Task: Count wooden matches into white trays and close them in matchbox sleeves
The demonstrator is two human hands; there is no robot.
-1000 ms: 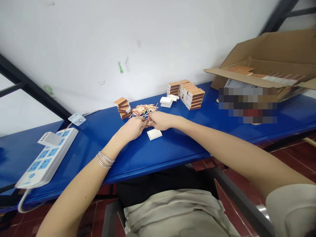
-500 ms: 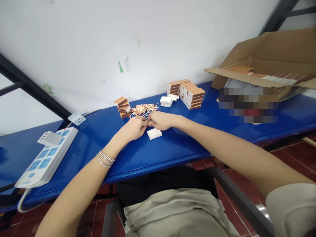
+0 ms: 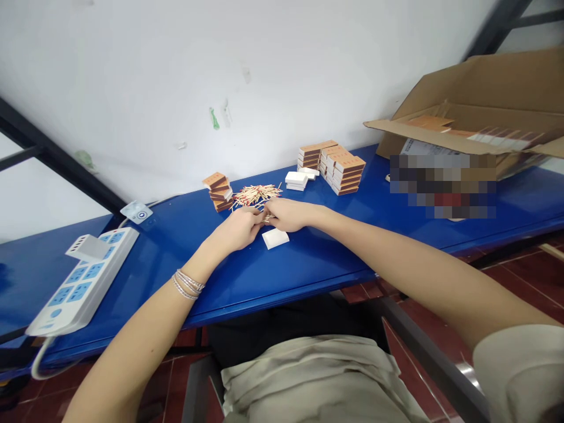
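My left hand [image 3: 244, 228] and my right hand [image 3: 284, 215] meet at the near edge of a loose pile of matches [image 3: 257, 193]. Pale matchsticks show between the closed fingers of both hands. Just below my right hand, a white matchbox tray [image 3: 275, 238] lies on the blue table [image 3: 308, 258]. Orange-topped matchboxes [image 3: 218, 190] form a crooked stack left of the pile. Behind my right hand are a few white trays [image 3: 296, 180].
Neatly stacked matchboxes [image 3: 341, 167] stand against the wall. On the right, an open cardboard box [image 3: 484, 88] holds more orange boxes. A white power strip [image 3: 88, 282] and a small white device [image 3: 137, 212] are at the left.
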